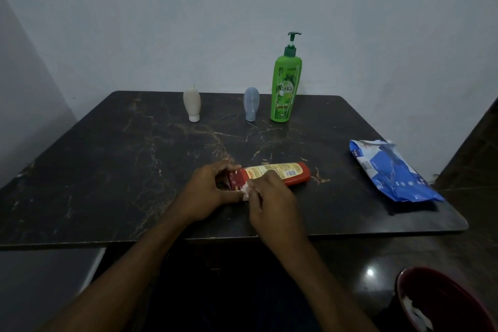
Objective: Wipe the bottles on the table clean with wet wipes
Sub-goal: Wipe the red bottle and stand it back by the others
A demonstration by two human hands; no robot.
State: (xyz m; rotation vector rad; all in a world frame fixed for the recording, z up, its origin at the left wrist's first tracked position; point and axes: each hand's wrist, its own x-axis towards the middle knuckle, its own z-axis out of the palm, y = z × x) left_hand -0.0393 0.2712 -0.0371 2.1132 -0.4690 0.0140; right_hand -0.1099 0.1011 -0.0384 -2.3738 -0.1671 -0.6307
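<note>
**Asker:** Which step are you on?

**Me:** Head view, the only one: I'm wiping the red bottle (288, 173). It lies on its side on the table (107, 170), with its cap end in my left hand (207, 191) and its base pointing out past my right hand (269, 197).

**Asker:** How are the hands set?

**Me:** The left curls round the cap end and steadies it. The right pinches a bunched wipe (246, 192) against the body near the cap, just beside my left fingertips.

**Asker:** And the other bottles?

**Me:** Three stand well beyond my hands. A cream bottle (192, 104) is ahead of the left. A blue bottle (251, 105) and a green pump bottle (285, 89) are ahead of the right, near each other. I can't tell from here whether any of them is clean. I'd judge they're waiting their turn.

**Asker:** Fresh wipes?

**Me:** The pack (390, 170) lies well off to the right of my right hand. A bin (444, 302) sits on the floor, lower and further right, with something white inside.

**Asker:** Next move?

**Me:** My guess is to draw the wipe along toward the base while the left hand rolls the bottle to bring the underside up. The body looks smooth and round, so it could skid or roll if my left grip slackens. After that I'd stand it up and reach forward for another.
</note>
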